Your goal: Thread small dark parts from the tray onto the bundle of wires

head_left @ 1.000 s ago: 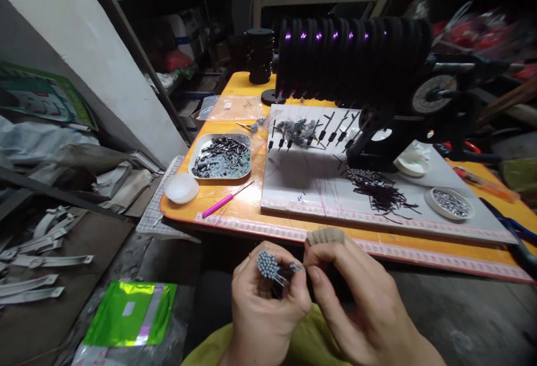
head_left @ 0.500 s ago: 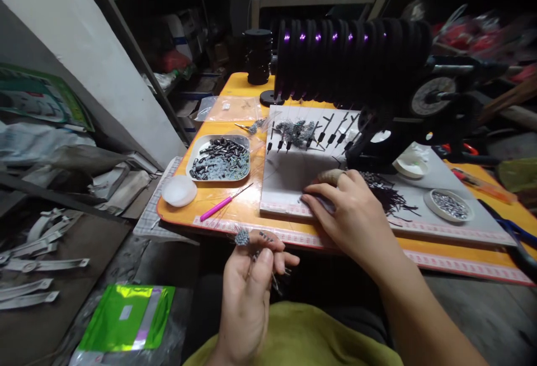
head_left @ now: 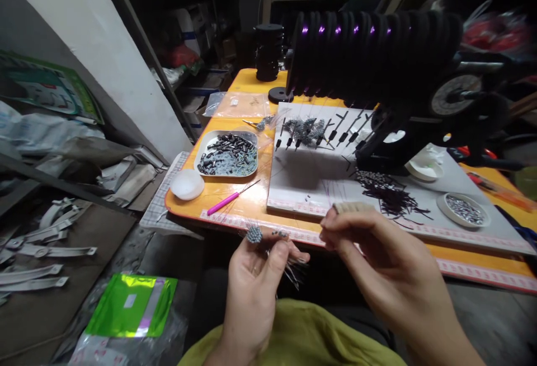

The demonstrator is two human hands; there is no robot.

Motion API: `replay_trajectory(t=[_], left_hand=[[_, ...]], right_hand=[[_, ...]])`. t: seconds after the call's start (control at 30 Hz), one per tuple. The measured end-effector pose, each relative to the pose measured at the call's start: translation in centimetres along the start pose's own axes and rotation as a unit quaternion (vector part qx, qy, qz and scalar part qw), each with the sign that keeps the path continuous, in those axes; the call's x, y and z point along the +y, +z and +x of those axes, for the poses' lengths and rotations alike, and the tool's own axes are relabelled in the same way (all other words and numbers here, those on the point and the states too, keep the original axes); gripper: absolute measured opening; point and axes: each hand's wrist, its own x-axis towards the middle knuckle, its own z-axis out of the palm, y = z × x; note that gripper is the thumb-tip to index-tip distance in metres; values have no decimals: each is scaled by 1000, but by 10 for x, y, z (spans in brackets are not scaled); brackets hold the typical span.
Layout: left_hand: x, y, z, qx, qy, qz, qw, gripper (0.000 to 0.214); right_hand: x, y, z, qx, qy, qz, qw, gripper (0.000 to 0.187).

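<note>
My left hand (head_left: 254, 290) is closed on a bundle of thin wires with a round cluster of small grey bead-like tips (head_left: 254, 234). Loose wire ends (head_left: 296, 273) poke out below its fingers, and tiny dark pieces (head_left: 279, 233) lie along the index finger. To the right, my right hand (head_left: 386, 254) is raised in front of the board's edge, fingertips pinched. Anything between them is too small to make out. A finger of it wears a pale wrap (head_left: 354, 207). Behind the hands is the pale board (head_left: 289, 187) with a few tiny specks (head_left: 308, 197).
A rack of black spools (head_left: 377, 55) overhangs the board, threads hanging from it. Dark strips (head_left: 392, 195) and a dish of metallic pieces (head_left: 464, 210) lie to the right. On the yellow table (head_left: 184, 201) are a tray of small parts (head_left: 227, 153) and a pink-handled hook tool (head_left: 224, 202).
My right hand has lifted off the board and come toward me, its fingertips now pinched. The left hand keeps its hold on the bundle. The view has shifted slightly.
</note>
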Motion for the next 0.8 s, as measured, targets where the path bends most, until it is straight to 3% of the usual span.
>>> replay_trajectory(t=[0.2, 0.37, 0.57, 0.8], left_hand=[[0, 1, -4, -24, 31, 22, 999, 4], [2, 4, -7, -38, 65, 28, 997, 5], [-4, 5, -11, -29, 69, 34, 997, 6], [-5, 9, -13, -27, 27, -17, 999, 7]], right_hand=[[-15, 11, -13, -12, 21, 147, 989, 35], [-24, 16, -11, -1, 43, 204, 978, 32], [-23, 26, -14, 43, 28, 213, 976, 32], [-22, 28, -19, 68, 24, 207, 976, 32]])
